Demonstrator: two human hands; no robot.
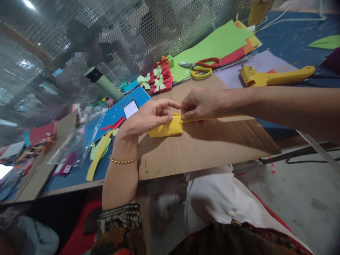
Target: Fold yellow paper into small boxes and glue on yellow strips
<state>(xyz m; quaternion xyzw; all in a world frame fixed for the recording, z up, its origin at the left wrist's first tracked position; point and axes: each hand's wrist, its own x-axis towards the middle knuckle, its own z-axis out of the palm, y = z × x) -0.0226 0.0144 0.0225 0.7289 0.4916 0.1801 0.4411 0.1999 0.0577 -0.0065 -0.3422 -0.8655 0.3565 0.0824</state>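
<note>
A small folded yellow piece (166, 129) rests on a brown cardboard sheet (207, 145). My left hand (152, 117) is closed on its upper edge, thumb along the top and index finger reaching toward my other hand. At the piece's right end, my right hand (199, 104) pinches a narrow yellow strip (225, 117), which runs off to the right beneath my wrist. The fingertips of both hands are close together above the piece. How the strip meets the folded piece is partly hidden by my right fingers.
Behind the hands lie scissors (200, 67), green sheets (215, 44) and red pieces with pale green bows (161, 78). A yellow glue gun (276, 75) is at right. A phone (130, 109), yellow strip (99, 156) and green bottle (106, 85) are at left.
</note>
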